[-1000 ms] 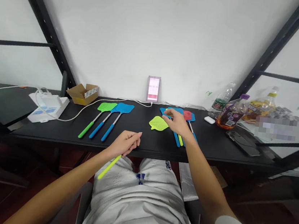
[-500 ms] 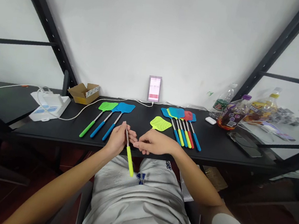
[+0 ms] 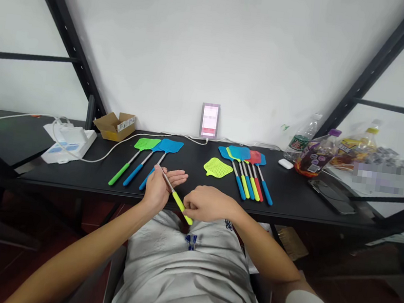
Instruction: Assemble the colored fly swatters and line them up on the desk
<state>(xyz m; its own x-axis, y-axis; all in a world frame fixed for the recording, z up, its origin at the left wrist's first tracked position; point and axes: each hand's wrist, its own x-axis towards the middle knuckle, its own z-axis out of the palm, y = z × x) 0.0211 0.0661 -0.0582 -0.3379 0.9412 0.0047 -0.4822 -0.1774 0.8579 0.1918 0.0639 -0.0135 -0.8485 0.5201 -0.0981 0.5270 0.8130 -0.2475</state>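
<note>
Slanting from the left grip (image 3: 158, 189) to the right grip (image 3: 206, 204), the handle (image 3: 178, 201) is held by both — shaft under the left thumb, lime end in curled right fingers. Beyond them, the lime head (image 3: 218, 168) lies on the surface (image 3: 292, 198), left of several swatters (image 3: 239, 152).

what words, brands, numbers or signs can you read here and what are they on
None can be read for sure.
Too small or blurred: cardboard box, green-labelled bottle, purple-capped bottle, yellow-capped bottle, trousers.
Pixelated: lit upright screen.
</note>
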